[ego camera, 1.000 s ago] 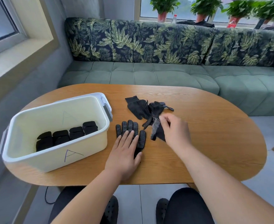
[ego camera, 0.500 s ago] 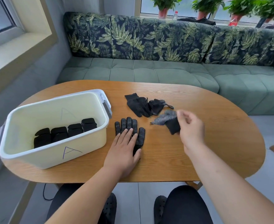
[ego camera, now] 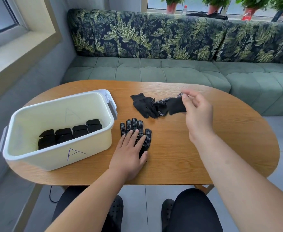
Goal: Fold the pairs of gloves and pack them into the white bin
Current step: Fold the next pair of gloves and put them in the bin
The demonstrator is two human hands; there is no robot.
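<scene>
A black dotted glove (ego camera: pixel 134 127) lies flat, palm up, on the wooden table (ego camera: pixel 179 158), and my left hand (ego camera: pixel 129 151) rests open on its lower half. My right hand (ego camera: pixel 195 113) pinches the cuff of a second black glove (ego camera: pixel 174 105) and holds it lifted above the table, its dotted fingers trailing left. Under and left of that glove lies a small heap of loose black gloves (ego camera: pixel 144 105). The white bin (ego camera: pixel 58 129), marked with an A, stands at the left and holds several folded black glove bundles (ego camera: pixel 70 133) in a row.
A green sofa (ego camera: pixel 154 71) with leaf-print back cushions runs behind the table. Potted plants (ego camera: pixel 172 4) and bottles stand on the window ledge above it. My knees and dark shoes show below the table's near edge.
My right hand picked one glove out of the heap and lifted it up and to the right. My left hand has stayed flat on the laid-out glove.
</scene>
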